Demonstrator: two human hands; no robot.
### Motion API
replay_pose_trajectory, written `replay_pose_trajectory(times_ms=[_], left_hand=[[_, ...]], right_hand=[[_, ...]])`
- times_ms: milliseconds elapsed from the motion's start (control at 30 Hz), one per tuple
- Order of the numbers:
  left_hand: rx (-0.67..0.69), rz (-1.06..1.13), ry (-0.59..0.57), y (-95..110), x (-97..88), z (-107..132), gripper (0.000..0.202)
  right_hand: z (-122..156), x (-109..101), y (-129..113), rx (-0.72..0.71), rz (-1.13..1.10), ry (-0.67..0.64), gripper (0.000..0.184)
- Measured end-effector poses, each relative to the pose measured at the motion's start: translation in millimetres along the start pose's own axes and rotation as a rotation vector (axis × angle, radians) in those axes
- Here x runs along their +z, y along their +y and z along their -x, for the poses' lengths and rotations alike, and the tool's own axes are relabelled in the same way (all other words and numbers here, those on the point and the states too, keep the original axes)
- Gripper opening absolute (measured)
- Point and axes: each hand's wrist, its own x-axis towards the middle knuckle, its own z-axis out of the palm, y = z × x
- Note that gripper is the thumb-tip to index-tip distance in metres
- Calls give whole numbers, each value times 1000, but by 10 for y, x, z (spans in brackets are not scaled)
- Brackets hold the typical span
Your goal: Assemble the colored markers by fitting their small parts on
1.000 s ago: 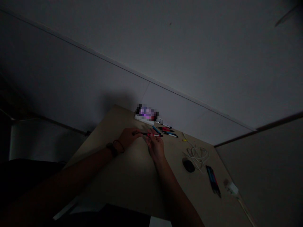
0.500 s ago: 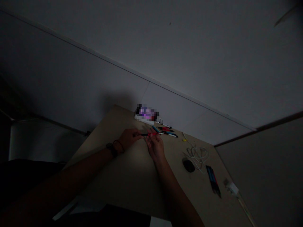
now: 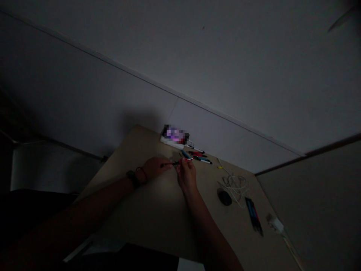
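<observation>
On a pale worktop (image 3: 126, 160) pushed against white wall panels (image 3: 225, 128), in a dim room, lie several pens (image 3: 199, 155), a white power strip (image 3: 170, 143) under a pixelated object (image 3: 176, 133), a black computer mouse (image 3: 225, 197), a coil of white cable (image 3: 235, 184), a dark bundle of pens (image 3: 254, 216) and a white plug (image 3: 276, 225). Compared with half a second before, the black and red pen (image 3: 177, 163) is turned a little, with its black end lower in the head view. It is held above the worktop, between both hands. The right grip (image 3: 186, 175) is closed, its fingertips pinching the red part. The left grip (image 3: 155, 168) is under the black end, and one cannot tell if it is closed.
</observation>
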Motion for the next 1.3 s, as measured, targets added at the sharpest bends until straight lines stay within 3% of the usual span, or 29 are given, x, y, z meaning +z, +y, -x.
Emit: replay_pose_trajectory(times_ms=[333,567,733,1300], left_hand=[[-30,46,52,-26,37,11,23],[-35,86,79,-49,48,-1,28],[10,24,8,-27,20,3,32],[-21,28,62,-52,43,-7,23]], right_hand=[[-15,2,24,-30,37,-34,35],[-17,-13,37,-38,57,-45,34],[-11,-4,35,-37,58,-52,35],[58,58,-75,23,39,-103,32]])
